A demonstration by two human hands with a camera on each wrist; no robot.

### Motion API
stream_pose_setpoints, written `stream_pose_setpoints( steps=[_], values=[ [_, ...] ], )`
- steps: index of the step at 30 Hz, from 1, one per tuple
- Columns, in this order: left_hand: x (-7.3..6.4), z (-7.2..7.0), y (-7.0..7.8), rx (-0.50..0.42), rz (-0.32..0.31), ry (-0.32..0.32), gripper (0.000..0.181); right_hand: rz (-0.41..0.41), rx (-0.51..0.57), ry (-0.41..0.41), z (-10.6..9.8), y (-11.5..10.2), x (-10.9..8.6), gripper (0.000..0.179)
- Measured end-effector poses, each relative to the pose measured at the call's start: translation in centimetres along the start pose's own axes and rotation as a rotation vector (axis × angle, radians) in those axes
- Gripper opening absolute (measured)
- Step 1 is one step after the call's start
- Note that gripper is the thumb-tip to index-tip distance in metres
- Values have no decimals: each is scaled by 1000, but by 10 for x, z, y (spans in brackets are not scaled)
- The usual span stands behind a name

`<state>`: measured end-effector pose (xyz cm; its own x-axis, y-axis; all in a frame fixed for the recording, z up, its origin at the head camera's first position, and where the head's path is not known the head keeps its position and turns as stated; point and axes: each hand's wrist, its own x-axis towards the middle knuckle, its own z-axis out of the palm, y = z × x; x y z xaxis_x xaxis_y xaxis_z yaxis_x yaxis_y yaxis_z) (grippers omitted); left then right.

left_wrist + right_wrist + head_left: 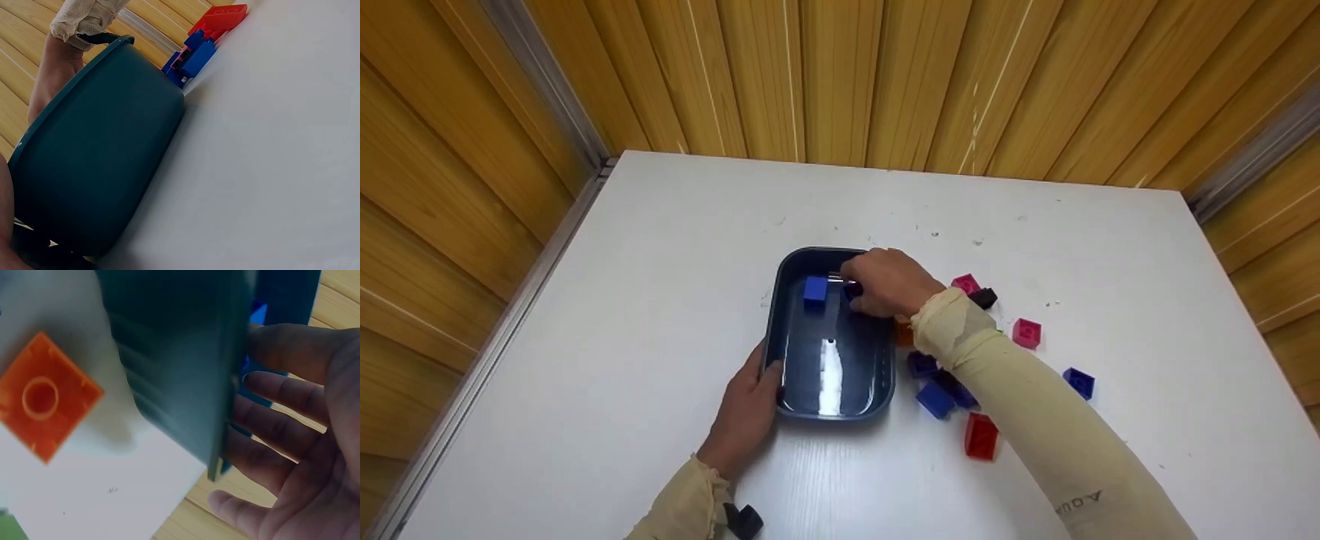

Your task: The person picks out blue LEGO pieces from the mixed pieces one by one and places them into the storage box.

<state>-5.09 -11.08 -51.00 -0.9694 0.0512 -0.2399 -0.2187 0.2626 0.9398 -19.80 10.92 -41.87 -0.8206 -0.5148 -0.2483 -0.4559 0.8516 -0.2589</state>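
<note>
A dark blue rectangular tray (pixel 831 360) lies on the white table, with a blue toy block (pixel 815 291) inside near its far end. My left hand (pixel 748 405) grips the tray's left wall, the thumb over the rim. Over the tray's far right side, my right hand (pixel 889 283) reaches in and pinches a dark blue block (pixel 852 291), mostly hidden by the fingers. In the right wrist view the thumb and fingers of the right hand (pixel 304 416) pass behind the tray wall (pixel 174 371).
Right of the tray lie several loose blocks: an orange block (pixel 42 398), a blue block (pixel 935 400), a red block (pixel 982 436), a pink block (pixel 1027 333) and another blue block (pixel 1079 383). The right forearm covers part of this group. Wood-patterned panels (pixel 840 82) stand behind the table.
</note>
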Motion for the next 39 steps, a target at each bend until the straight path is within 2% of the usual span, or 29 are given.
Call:
stream_pose_setpoints(
  steps=[6, 12, 21, 31, 39],
  values=[
    [1, 0, 1, 0, 3, 5, 56, 6, 46, 13, -18, 4, -12, 29],
    [1, -1, 1, 7, 6, 4, 57, 22, 72, 31, -39, 14, -27, 37],
    [2, -4, 1, 13, 2, 3, 57, 102, 76, 2, -59, 44, -54, 40],
    [1, -5, 0, 10, -5, 21, 56, 198, 78, -35, -65, 97, -97, 42],
    [1, -4, 0, 11, -1, 20, 57, 247, 45, -57, -49, 136, -143, 41]
  ],
)
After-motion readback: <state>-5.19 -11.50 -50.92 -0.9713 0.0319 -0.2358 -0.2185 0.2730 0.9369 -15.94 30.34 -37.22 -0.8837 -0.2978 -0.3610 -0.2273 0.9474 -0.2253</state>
